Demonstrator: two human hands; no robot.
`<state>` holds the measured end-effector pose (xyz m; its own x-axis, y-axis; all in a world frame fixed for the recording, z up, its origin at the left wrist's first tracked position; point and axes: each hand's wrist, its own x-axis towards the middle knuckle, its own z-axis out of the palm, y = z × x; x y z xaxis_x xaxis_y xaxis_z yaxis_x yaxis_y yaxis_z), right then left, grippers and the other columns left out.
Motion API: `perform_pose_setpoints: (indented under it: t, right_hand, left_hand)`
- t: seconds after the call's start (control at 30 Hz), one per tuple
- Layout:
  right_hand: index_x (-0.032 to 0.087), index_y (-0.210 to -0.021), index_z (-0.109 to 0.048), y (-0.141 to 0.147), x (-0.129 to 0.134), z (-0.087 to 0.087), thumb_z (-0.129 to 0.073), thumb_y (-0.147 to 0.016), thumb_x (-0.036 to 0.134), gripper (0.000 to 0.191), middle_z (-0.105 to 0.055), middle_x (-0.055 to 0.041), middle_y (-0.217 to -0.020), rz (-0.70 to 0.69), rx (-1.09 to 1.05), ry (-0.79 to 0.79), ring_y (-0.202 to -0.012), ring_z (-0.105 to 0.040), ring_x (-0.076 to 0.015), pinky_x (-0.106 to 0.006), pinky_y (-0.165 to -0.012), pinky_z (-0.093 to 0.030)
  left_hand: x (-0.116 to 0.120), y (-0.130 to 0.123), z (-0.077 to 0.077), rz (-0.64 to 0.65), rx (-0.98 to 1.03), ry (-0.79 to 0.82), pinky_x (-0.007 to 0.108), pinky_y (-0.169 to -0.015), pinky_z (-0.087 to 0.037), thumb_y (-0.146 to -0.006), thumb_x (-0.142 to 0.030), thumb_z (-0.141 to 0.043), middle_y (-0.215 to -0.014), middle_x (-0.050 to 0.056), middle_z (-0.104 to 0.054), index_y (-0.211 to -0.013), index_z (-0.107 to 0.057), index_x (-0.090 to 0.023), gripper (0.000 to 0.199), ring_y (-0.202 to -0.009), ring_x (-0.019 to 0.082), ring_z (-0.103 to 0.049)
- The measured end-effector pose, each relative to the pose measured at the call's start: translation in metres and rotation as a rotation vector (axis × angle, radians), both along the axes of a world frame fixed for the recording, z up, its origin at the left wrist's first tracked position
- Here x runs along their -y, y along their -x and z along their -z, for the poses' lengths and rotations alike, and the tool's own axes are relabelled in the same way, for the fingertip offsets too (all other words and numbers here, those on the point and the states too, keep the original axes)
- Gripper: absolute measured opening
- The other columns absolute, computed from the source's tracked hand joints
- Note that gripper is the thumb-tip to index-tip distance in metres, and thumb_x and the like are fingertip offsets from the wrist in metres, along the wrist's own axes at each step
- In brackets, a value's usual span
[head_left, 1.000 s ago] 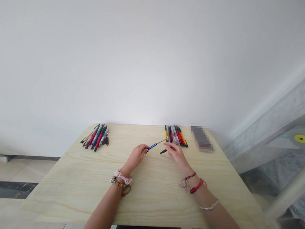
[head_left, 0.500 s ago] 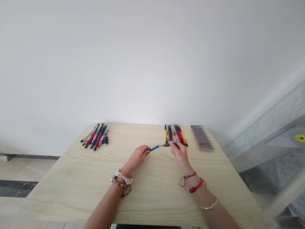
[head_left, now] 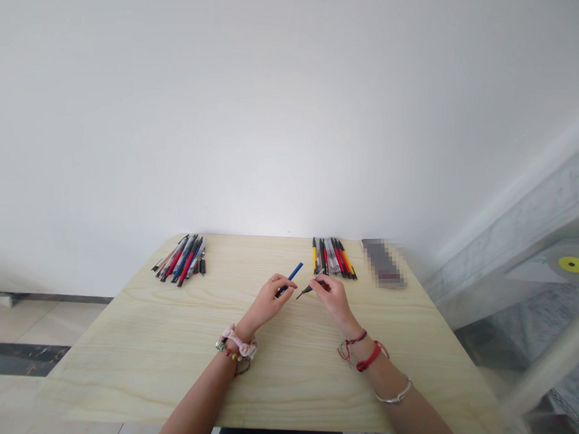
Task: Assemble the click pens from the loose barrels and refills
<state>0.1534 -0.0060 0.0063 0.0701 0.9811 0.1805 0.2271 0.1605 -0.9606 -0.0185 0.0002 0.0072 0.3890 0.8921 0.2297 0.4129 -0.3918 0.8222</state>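
My left hand [head_left: 268,301] is closed around a blue pen barrel [head_left: 296,270], which slants up and to the right out of the fingers. Its lower, dark end is partly covered by them. Between the fingertips of my right hand [head_left: 333,296] is a black pen part [head_left: 308,290] with a thin tip aimed down and left; the rest of it is partly hidden by the fingers. The two pieces are apart, close together over the middle of the wooden table [head_left: 285,356].
A row of pens [head_left: 331,256] in yellow, black, red and clear lies behind my right hand. A looser pile of pens [head_left: 181,259] is at the back left. To the right lies a blurred-out phone-like object [head_left: 385,262]. A white wall [head_left: 286,116] borders the table's back edge.
The blue barrel and the black part were nearly end to end; now they are separated. The barrel has tilted upward, while my right hand has moved left and lower with its tip turned down.
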Motion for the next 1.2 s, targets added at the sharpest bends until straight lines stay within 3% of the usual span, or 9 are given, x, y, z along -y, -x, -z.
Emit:
perform_pose_setpoints:
  t: [0.1, 0.37, 0.53, 0.63, 0.73, 0.83, 1.0, 1.1, 1.2]
  right_hand:
    - [0.015, -0.055, -0.054, 0.005, 0.001, 0.002, -0.057, -0.064, 0.040, 0.027, -0.040, 0.0052, -0.044, -0.009, 0.039, -0.002, -0.042, -0.033, -0.0073, -0.020, -0.039, -0.025]
    - [0.015, -0.057, -0.056, 0.006, -0.001, 0.008, -0.058, -0.065, 0.038, 0.024, -0.037, 0.0069, -0.038, -0.027, -0.021, 0.062, -0.036, -0.032, -0.0068, -0.021, -0.037, -0.024]
    - [0.015, -0.067, -0.060, 0.006, -0.002, 0.006, -0.062, -0.062, 0.035, 0.021, -0.041, 0.0068, -0.039, 0.000, -0.239, 0.100, -0.038, -0.036, -0.0068, -0.021, -0.039, -0.027]
    - [0.015, -0.081, -0.060, 0.000, -0.006, 0.005, -0.063, -0.061, 0.033, 0.027, -0.052, 0.0035, -0.049, 0.042, -0.439, 0.087, -0.044, -0.044, -0.0082, -0.021, -0.042, -0.031]
    - [0.015, -0.086, -0.059, -0.008, -0.009, 0.005, -0.061, -0.062, 0.031, 0.029, -0.060, -0.0013, -0.061, 0.080, -0.505, 0.084, -0.052, -0.051, -0.0102, -0.020, -0.043, -0.034]
    - [0.016, -0.090, -0.058, -0.011, -0.011, 0.008, -0.059, -0.064, 0.030, 0.029, -0.063, -0.0047, -0.070, 0.095, -0.404, 0.079, -0.061, -0.057, -0.0133, -0.021, -0.046, -0.038]
    - [0.017, -0.101, -0.055, -0.006, -0.009, 0.015, -0.057, -0.065, 0.019, 0.036, -0.064, -0.0084, -0.089, 0.010, 0.002, -0.016, -0.083, -0.059, -0.0185, -0.030, -0.065, -0.045]
    - [0.019, -0.102, -0.055, -0.002, -0.006, 0.015, -0.056, -0.064, 0.015, 0.039, -0.063, -0.0081, -0.094, -0.049, 0.216, -0.112, -0.086, -0.058, -0.0190, -0.035, -0.074, -0.044]
    - [0.019, -0.099, -0.058, 0.000, -0.004, 0.013, -0.055, -0.066, 0.015, 0.033, -0.065, -0.0065, -0.089, -0.085, 0.288, -0.165, -0.079, -0.060, -0.0178, -0.035, -0.075, -0.045]
  left_hand:
    - [0.002, -0.002, 0.001, -0.006, -0.026, -0.017, 0.026, -0.074, -0.040, -0.073, -0.028, -0.052, -0.086, 0.006, -0.054, -0.082, -0.060, -0.017, 0.016, -0.083, 0.016, -0.051]
    - [0.003, -0.006, 0.005, -0.023, -0.087, -0.050, 0.027, -0.076, -0.040, -0.072, -0.021, -0.051, -0.080, 0.004, -0.053, -0.071, -0.059, -0.017, 0.009, -0.080, 0.015, -0.052]
    - [-0.002, 0.000, 0.006, -0.122, -0.143, -0.070, 0.028, -0.076, -0.041, -0.074, -0.021, -0.049, -0.078, 0.004, -0.053, -0.071, -0.057, -0.017, 0.010, -0.079, 0.015, -0.052]
    - [-0.007, 0.010, 0.009, -0.194, -0.230, -0.098, 0.029, -0.077, -0.040, -0.074, -0.021, -0.049, -0.082, 0.004, -0.053, -0.073, -0.057, -0.017, 0.009, -0.081, 0.016, -0.053]
    - [-0.011, 0.018, 0.012, -0.249, -0.384, -0.116, 0.031, -0.077, -0.039, -0.074, -0.020, -0.049, -0.086, 0.005, -0.053, -0.074, -0.059, -0.018, 0.010, -0.080, 0.017, -0.053]
    - [-0.013, 0.023, 0.014, -0.253, -0.508, -0.107, 0.032, -0.077, -0.039, -0.074, -0.020, -0.049, -0.089, 0.005, -0.054, -0.075, -0.060, -0.019, 0.011, -0.082, 0.018, -0.053]
    - [-0.014, 0.022, 0.017, -0.237, -0.556, -0.081, 0.034, -0.078, -0.038, -0.074, -0.018, -0.050, -0.089, 0.005, -0.054, -0.074, -0.061, -0.018, 0.011, -0.085, 0.020, -0.052]
    - [-0.015, 0.022, 0.016, -0.223, -0.496, -0.093, 0.032, -0.077, -0.039, -0.075, -0.017, -0.049, -0.088, 0.006, -0.054, -0.074, -0.061, -0.018, 0.012, -0.084, 0.018, -0.051]
    - [-0.015, 0.021, 0.014, -0.201, -0.436, -0.129, 0.032, -0.077, -0.039, -0.076, -0.018, -0.049, -0.088, 0.006, -0.053, -0.075, -0.061, -0.019, 0.012, -0.083, 0.018, -0.051]
